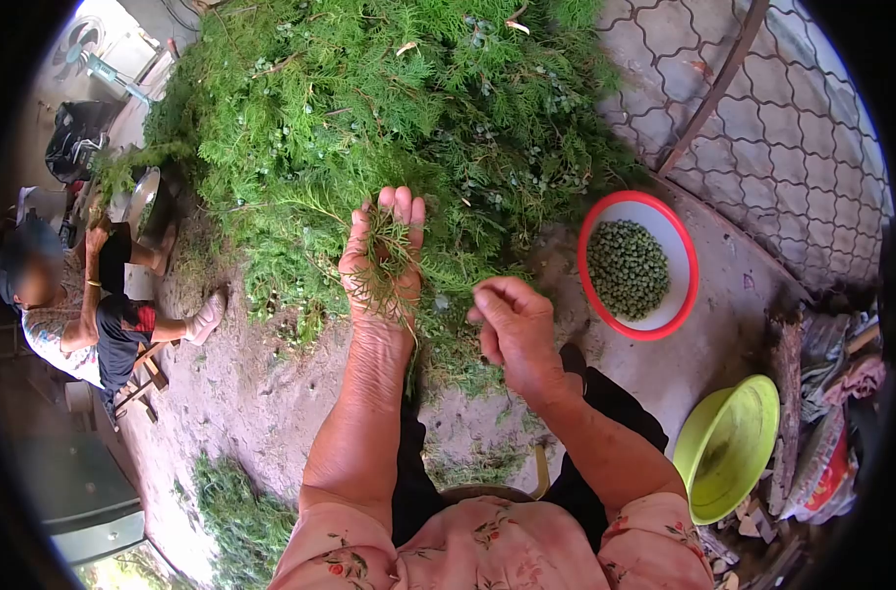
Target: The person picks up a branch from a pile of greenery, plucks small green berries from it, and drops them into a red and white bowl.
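My left hand (pixel 384 256) is palm up at the near edge of a big pile of green conifer branches (pixel 369 108), and a small leafy sprig (pixel 384 261) lies across its palm and fingers. To its right my right hand (pixel 515 329) is closed, thumb against the bent fingers; whatever the fingertips may hold is too small to make out. A white bowl with a red rim (pixel 689 285) stands on the ground to the right, holding many round green cones (pixel 627 270).
A yellow-green basin (pixel 728 447) is tilted at the lower right, beside logs and bags. Wire mesh (pixel 762 128) lies at the upper right. On the left sits another person (pixel 74 315) near a metal bowl. More cut greenery (pixel 236 521) lies at the lower left.
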